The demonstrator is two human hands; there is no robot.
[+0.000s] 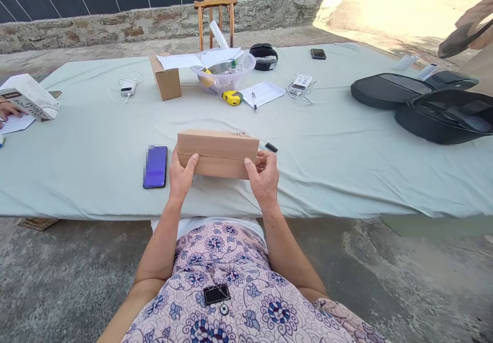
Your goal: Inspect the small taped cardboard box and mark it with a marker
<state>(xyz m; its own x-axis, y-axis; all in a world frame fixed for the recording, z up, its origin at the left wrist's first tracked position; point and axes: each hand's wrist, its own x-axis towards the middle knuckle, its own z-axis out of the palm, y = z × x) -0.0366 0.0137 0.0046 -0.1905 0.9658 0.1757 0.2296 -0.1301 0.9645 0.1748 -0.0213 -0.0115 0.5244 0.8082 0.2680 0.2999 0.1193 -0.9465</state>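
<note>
A closed brown cardboard box (pixel 217 153) rests near the front edge of the table covered in a pale green cloth (pixel 327 153). My left hand (pixel 181 176) grips the box's left end, thumb on its front face. My right hand (pixel 264 176) grips the right end, thumb on the front and fingers curled round the side. A phone with a purple screen (pixel 155 166) lies flat just left of my left hand. A small black marker cap (pixel 271 147) lies just right of the box.
Farther back stand a second cardboard box (pixel 166 80), a clear bowl (pixel 223 73) with papers, a yellow tape measure (pixel 232 97), a sheet with a pen (pixel 262 94), power banks, and a wooden chair (pixel 215 19). Black cases (pixel 423 101) lie right. Another person's hand (pixel 10 111) rests far left.
</note>
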